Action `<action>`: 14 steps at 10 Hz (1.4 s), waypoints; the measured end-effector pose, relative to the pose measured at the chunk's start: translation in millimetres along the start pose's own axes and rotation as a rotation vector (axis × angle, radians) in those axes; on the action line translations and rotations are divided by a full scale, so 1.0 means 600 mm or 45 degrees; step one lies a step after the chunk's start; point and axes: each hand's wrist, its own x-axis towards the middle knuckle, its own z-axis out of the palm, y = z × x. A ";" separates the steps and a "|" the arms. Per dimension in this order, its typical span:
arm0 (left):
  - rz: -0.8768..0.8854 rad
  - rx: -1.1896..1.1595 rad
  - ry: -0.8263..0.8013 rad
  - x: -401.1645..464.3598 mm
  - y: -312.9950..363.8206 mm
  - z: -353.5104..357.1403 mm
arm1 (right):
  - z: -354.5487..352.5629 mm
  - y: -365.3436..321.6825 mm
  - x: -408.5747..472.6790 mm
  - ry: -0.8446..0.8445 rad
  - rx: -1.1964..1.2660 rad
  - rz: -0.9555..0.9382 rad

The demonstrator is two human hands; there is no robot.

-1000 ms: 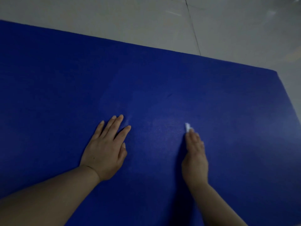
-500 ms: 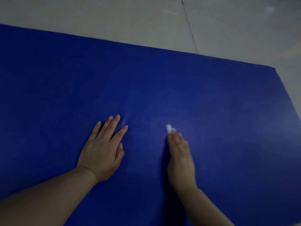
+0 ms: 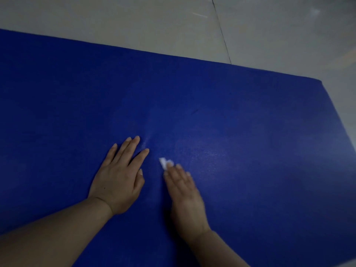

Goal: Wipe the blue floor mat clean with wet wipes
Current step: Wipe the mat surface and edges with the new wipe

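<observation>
The blue floor mat (image 3: 240, 116) fills most of the head view. My left hand (image 3: 120, 176) lies flat on it, fingers straight and spread. Just to its right, my right hand (image 3: 185, 193) presses a white wet wipe (image 3: 163, 163) onto the mat with straight fingers. Only a small white corner of the wipe shows past the fingertips; the rest is hidden under the hand. A faint damp sheen marks the mat to the right of my right hand.
Pale tiled floor (image 3: 154, 22) lies beyond the mat's far edge, with a dark grout line (image 3: 221, 31) running across it. The mat's far right corner (image 3: 319, 81) is in view, with bare floor to its right.
My right hand has slid the wipe leftward across the mat, ending close beside my left hand. My left hand has stayed flat in place.
</observation>
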 end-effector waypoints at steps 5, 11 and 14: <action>0.010 -0.007 0.001 0.001 0.000 -0.002 | -0.003 -0.014 -0.016 -0.009 0.039 -0.095; 0.013 -0.021 0.018 0.002 -0.001 0.001 | -0.025 0.064 -0.080 0.083 0.130 0.308; 0.018 -0.026 0.012 0.002 -0.003 0.001 | 0.004 -0.038 -0.109 0.103 0.049 0.178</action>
